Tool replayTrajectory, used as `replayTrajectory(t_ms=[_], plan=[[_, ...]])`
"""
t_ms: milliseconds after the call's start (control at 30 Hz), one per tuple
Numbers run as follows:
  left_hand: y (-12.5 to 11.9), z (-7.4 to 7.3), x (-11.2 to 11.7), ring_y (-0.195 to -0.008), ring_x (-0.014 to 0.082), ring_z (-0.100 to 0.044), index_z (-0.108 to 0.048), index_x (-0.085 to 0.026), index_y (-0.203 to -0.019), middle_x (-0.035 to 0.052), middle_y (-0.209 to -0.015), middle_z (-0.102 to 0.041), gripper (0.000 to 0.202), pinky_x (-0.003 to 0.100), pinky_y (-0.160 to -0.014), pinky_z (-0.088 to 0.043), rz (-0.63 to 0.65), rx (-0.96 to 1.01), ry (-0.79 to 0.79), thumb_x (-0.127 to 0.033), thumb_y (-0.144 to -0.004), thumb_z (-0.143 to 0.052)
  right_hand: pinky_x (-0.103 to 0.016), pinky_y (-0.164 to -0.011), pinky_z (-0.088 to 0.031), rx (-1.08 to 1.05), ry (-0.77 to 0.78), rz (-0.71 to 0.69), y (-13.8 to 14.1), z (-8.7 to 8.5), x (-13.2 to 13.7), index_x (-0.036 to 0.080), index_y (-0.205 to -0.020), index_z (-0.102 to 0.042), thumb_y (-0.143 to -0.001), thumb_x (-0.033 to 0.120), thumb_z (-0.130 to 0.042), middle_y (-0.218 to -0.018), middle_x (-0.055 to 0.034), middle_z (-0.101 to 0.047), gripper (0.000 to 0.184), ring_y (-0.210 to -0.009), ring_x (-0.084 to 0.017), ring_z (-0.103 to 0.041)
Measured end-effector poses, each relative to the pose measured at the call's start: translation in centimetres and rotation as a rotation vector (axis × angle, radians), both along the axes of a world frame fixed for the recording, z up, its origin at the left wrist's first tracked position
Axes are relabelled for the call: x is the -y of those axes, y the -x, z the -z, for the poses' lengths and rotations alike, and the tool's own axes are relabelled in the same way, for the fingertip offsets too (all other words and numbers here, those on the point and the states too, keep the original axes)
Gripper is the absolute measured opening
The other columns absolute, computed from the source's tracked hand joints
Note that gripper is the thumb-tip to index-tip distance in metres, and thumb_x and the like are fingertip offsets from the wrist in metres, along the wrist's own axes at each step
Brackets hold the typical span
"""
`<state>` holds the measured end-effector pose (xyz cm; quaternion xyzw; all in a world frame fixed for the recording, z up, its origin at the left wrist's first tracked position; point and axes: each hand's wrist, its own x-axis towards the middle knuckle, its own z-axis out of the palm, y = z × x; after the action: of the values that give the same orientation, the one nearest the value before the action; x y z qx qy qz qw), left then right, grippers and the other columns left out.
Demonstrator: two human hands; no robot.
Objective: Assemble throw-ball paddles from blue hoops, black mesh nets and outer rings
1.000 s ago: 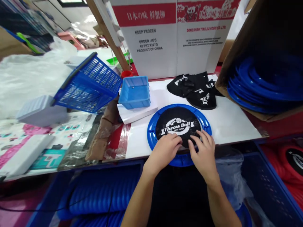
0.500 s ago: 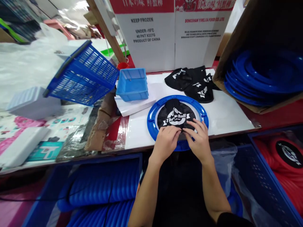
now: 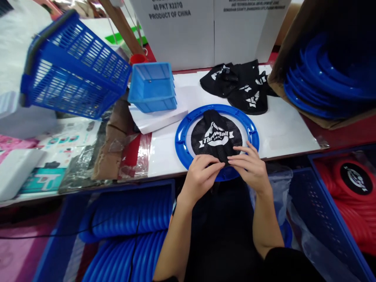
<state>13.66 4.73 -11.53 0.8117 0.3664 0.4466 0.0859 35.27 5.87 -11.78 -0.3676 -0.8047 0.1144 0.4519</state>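
Note:
A blue plastic ring (image 3: 182,138) lies flat on the white board at the table's front edge. Inside it rests a round black mesh cloth (image 3: 202,135) with a white "Throw Ball" print, its middle bunched into a fold. My left hand (image 3: 202,174) pinches the cloth's near edge between thumb and fingers, over the ring's near side. Close beside it, my right hand (image 3: 249,166) pinches the same edge with thumb and forefinger, its other fingers spread above the ring. Several more black printed mesh cloths (image 3: 248,88) lie in a loose pile behind the ring.
Left of the ring stands a light-blue bin (image 3: 152,88) on white sheets, beside a tilted blue basket (image 3: 79,66). A carton at right holds stacked blue rings (image 3: 320,86). Below the table are crates of blue rings (image 3: 129,215) and red discs (image 3: 352,203). A white carton (image 3: 188,39) stands behind.
The camera view has tilted down and shifted slightly. Both hands still pinch the cloth's near edge, and the cloth's middle now looks more drawn into a fold.

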Motion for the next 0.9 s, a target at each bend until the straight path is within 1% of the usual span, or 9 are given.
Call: replayTrajectory(t_ms=[67, 167, 300, 433, 567, 667, 800, 900], plan=[[0.5, 0.4, 0.0, -0.092, 0.0181, -0.07, -0.072, -0.022, -0.108, 0.0041, -0.097, -0.076, 0.017, 0.037, -0.084, -0.053, 0.044, 0.029, 0.002, -0.01, -0.098, -0.066, -0.067, -0.121, -0.04, 0.054, 0.002, -0.04, -0.6, -0.1, 0.0, 0.028, -0.102, -0.078, -0.094, 0.011, -0.072, -0.107, -0.0017, -0.082, 0.02, -0.123, -0.027, -0.069], [0.8, 0.6, -0.1, -0.091, 0.0183, -0.069, -0.074, -0.023, -0.107, 0.0028, -0.094, -0.077, 0.019, 0.037, -0.083, -0.052, 0.072, 0.049, 0.01, -0.008, -0.095, -0.069, -0.067, -0.12, -0.042, 0.097, 0.019, -0.082, -1.3, -0.3, 0.1, 0.029, -0.101, -0.079, -0.094, 0.013, -0.072, -0.11, -0.0028, -0.08, 0.018, -0.129, -0.027, -0.065], [0.8, 0.2, -0.2, -0.088, 0.0186, -0.065, -0.074, -0.021, -0.101, 0.0029, -0.091, -0.077, 0.018, 0.036, -0.078, -0.051, 0.11, 0.026, 0.034, -0.006, -0.091, -0.072, -0.067, -0.121, -0.041, 0.127, 0.016, -0.106, -1.7, -0.4, 0.3, 0.029, -0.098, -0.079, -0.094, 0.012, -0.071, -0.109, -0.0018, -0.08, 0.019, -0.13, -0.027, -0.065], [0.8, -0.2, -0.3, -0.086, 0.0194, -0.062, -0.074, -0.02, -0.098, 0.0036, -0.089, -0.075, 0.015, 0.036, -0.074, -0.048, 0.152, -0.061, 0.046, -0.006, -0.091, -0.071, -0.068, -0.123, -0.037, 0.178, 0.024, -0.123, -1.7, -0.6, 0.4, 0.028, -0.093, -0.078, -0.093, 0.011, -0.07, -0.111, -0.0017, -0.079, 0.019, -0.134, -0.029, -0.062], [0.9, -0.2, -0.3, -0.087, 0.0201, -0.06, -0.074, -0.019, -0.1, 0.0043, -0.09, -0.075, 0.016, 0.037, -0.074, -0.047, 0.162, -0.109, 0.04, -0.006, -0.092, -0.069, -0.07, -0.124, -0.034, 0.171, 0.048, -0.141, -1.9, -0.8, 0.4, 0.026, -0.092, -0.077, -0.092, 0.01, -0.071, -0.113, -0.004, -0.079, 0.017, -0.135, -0.03, -0.06], [0.9, -0.1, -0.2, -0.087, 0.0203, -0.06, -0.075, -0.019, -0.101, 0.0049, -0.091, -0.075, 0.017, 0.037, -0.074, -0.047, 0.158, -0.131, 0.049, -0.006, -0.092, -0.068, -0.072, -0.124, -0.033, 0.176, 0.065, -0.142, -2.0, -0.7, 0.5, 0.026, -0.093, -0.077, -0.092, 0.01, -0.07, -0.115, -0.0045, -0.078, 0.018, -0.137, -0.031, -0.059], [1.0, -0.2, -0.1, -0.086, 0.0199, -0.06, -0.075, -0.02, -0.102, 0.005, -0.092, -0.074, 0.018, 0.036, -0.074, -0.048, 0.161, -0.146, 0.045, -0.007, -0.094, -0.065, -0.072, -0.124, -0.034, 0.196, 0.057, -0.137, -2.0, -0.8, 0.6, 0.025, -0.094, -0.077, -0.092, 0.009, -0.068, -0.116, -0.0054, -0.077, 0.019, -0.138, -0.031, -0.058], [1.1, -0.4, -0.5, -0.088, 0.0209, -0.059, -0.074, -0.018, -0.102, 0.0066, -0.094, -0.074, 0.019, 0.036, -0.074, -0.048, 0.179, -0.182, 0.027, -0.005, -0.094, -0.063, -0.071, -0.122, -0.037, 0.234, 0.02, -0.124, -1.8, -0.9, 0.6, 0.025, -0.094, -0.076, -0.092, 0.008, -0.066, -0.119, -0.006, -0.076, 0.02, -0.139, -0.031, -0.057]])
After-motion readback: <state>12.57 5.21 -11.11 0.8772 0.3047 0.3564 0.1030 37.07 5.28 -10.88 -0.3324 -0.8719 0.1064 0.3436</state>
